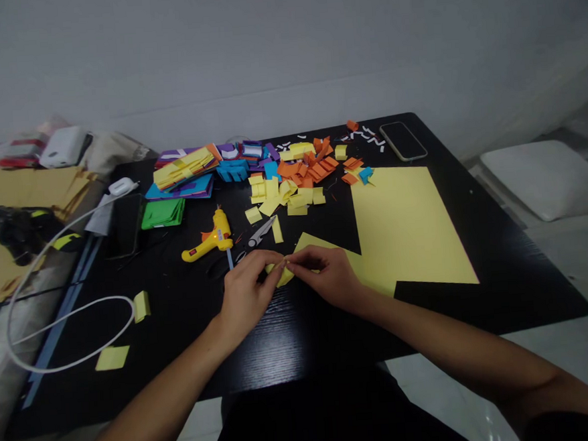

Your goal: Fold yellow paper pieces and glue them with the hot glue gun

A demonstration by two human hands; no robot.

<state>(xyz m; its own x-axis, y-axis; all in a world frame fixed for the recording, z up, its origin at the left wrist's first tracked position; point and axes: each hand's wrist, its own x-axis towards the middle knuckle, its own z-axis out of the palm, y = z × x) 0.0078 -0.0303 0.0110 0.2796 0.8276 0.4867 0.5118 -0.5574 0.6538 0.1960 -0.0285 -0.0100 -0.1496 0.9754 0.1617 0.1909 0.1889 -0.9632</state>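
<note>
Close to the front of the black table, my left hand [251, 287] and my right hand [328, 272] meet, both closed, pinching a small yellow paper piece [284, 277] between their fingertips. The fingers cover most of the piece. Under and beyond my right hand lies a yellow paper sheet [326, 242], overlapped by a larger one [405, 219]. Scissors [262, 232] rest just past my left hand, their handles partly hidden. A yellow glue gun [215, 238] lies to the left of them. Small folded yellow paper pieces [272, 195] are heaped behind.
Orange paper pieces [315, 168], folded paper stacks [184, 169] and a green paper stack [163, 213] lie toward the back. A phone [403, 140] sits at the far right corner. A white cable [73, 310] loops over the left side. A white stool [547, 176] stands to the right.
</note>
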